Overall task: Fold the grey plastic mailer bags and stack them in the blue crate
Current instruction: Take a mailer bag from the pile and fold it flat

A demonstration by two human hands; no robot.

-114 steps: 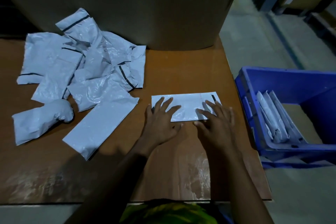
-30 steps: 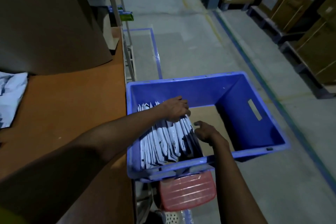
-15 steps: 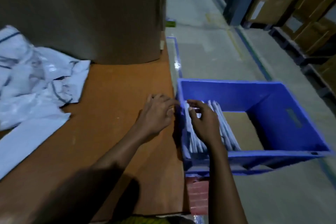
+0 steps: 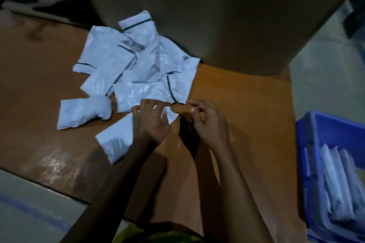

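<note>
**Back at the tabletop, one bag in hand**

Half a second ago your hands were at the blue crate (image 4: 316,136); now both are over the tabletop (image 4: 246,104). Your left hand (image 4: 150,122) pinches one flat bag (image 4: 116,140) by its upper end. Your right hand (image 4: 210,124) hangs beside it, loosely curled, empty. One heap (image 4: 142,61) of loose bags lies behind, too tangled to count. The blue crate is cut off, its folded bags (image 4: 339,183) blurred.

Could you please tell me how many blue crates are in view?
1: the blue crate sits at the right edge, beside the table, with folded mailers standing inside. The frame cuts it off, so others may be hidden.
</note>
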